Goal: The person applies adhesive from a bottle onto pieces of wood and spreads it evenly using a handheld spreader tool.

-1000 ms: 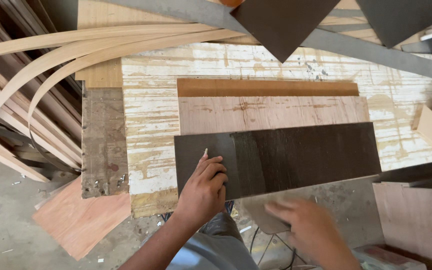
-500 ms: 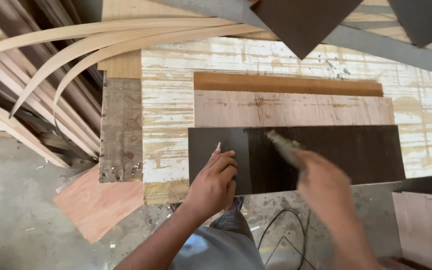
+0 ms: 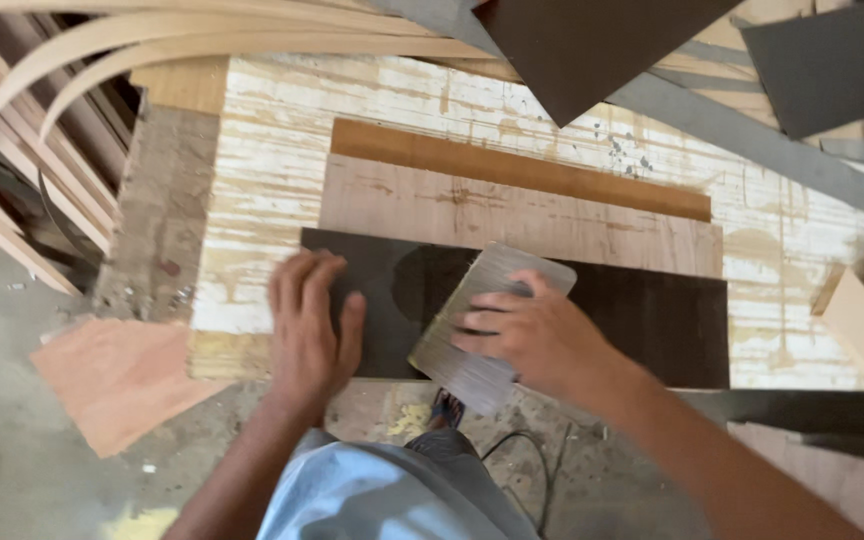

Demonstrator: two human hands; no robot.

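Along the near edge of the surface (image 3: 282, 200), a worn board streaked with white paint, lies a dark sheet (image 3: 652, 320) of laminate, long and flat, its near side flush with that edge. The left hand (image 3: 312, 325) rests palm down on the sheet's left end, fingers spread and pressed flat, holding nothing. The right hand (image 3: 542, 335) lies just beside it toward the middle of the sheet, its grip closed over a grey ridged block (image 3: 482, 320) that sits tilted on the dark sheet, with the fingers across the block's top and its lower end reaching past the near edge. Behind the dark sheet, touching it, lies a pale brown sheet (image 3: 512, 215), and behind that a narrow orange-brown strip (image 3: 512, 170). At the far edge a dark brown panel (image 3: 582, 50) overhangs the surface, with a grey bar (image 3: 752, 140) running toward the far right corner. Curved thin wood strips (image 3: 152, 40) arch past the far left corner. On the floor below the near left corner lies a reddish board (image 3: 122, 375).
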